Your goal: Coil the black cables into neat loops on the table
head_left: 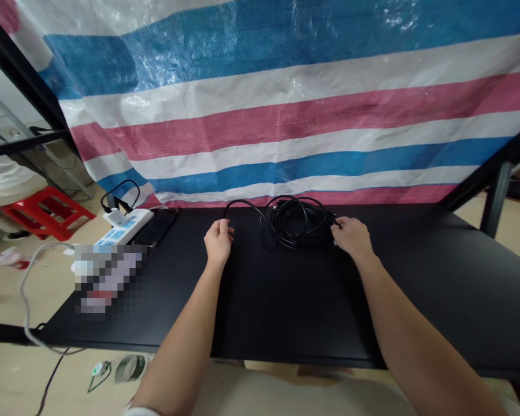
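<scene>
A coil of black cable [292,237] lies on the black table [286,300], close to its far edge. One loose length arcs out from the coil to the left, and my left hand [219,237] is closed on it, fingers curled. At the coil's right side, my right hand [351,234] pinches the cable, thumb and fingers together. A small light-coloured bit shows just below its fingertips, too small to identify. Both forearms reach across the table from the near edge.
On the table's left are a white power strip [127,225] with plugs, a dark phone [156,227] and a blurred item. A striped plastic sheet [286,121] hangs behind. Dark frame posts stand at both sides. A seated person is near a red stool [56,214] at far left.
</scene>
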